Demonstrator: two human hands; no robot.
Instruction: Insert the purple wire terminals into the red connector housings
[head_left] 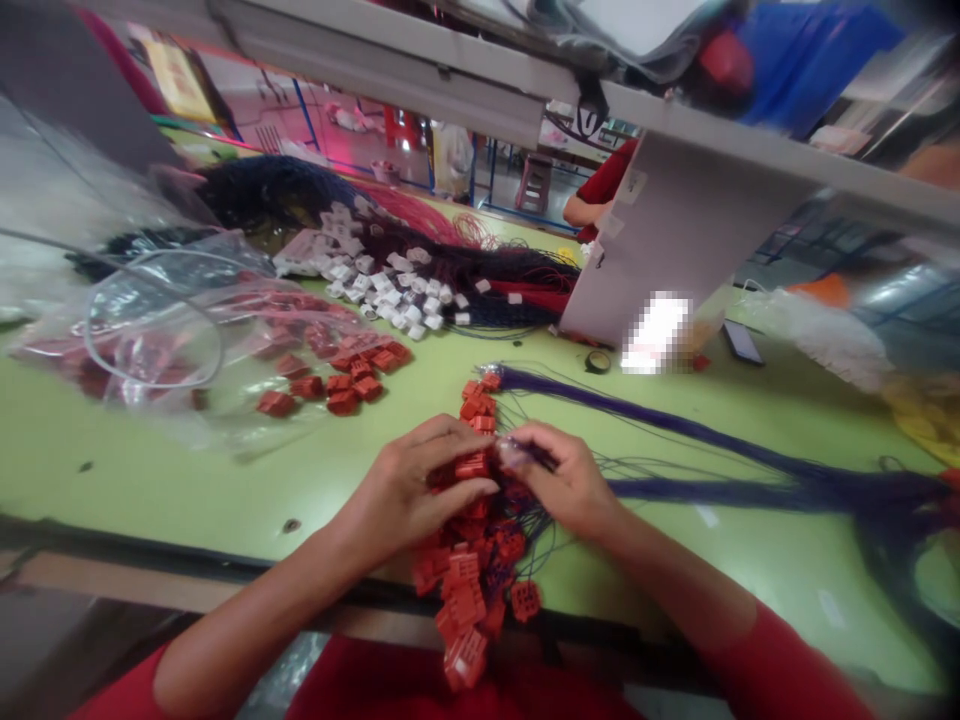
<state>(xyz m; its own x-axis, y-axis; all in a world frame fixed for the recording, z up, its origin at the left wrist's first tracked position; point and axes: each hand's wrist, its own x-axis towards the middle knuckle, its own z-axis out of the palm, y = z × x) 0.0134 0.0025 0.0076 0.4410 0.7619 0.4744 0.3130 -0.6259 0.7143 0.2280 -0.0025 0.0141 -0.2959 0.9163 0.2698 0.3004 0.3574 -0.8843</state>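
My left hand (420,478) is closed round a red plastic connector housing (472,466), gripping it between thumb and fingers. Close beside it, my right hand (562,478) pinches the end of a dark wire (541,456); the exact tip is blurred. The fingertips of both hands nearly meet at the housing's right side. Below my hands hangs a cluster of red connectors (463,590) with wires attached, spilling over the table's front edge. A few more red connectors (478,402) lie just beyond my fingers, by the terminal ends of a purple wire bundle (645,412).
On the green table (360,490), loose red connectors (343,400) spill from a clear plastic bag (247,400) at left. White connectors (390,300) on wires lie behind. A tape roll (597,361) and phone (742,343) sit right. A shelf (465,85) crosses above; another person's arm (589,208) shows beyond.
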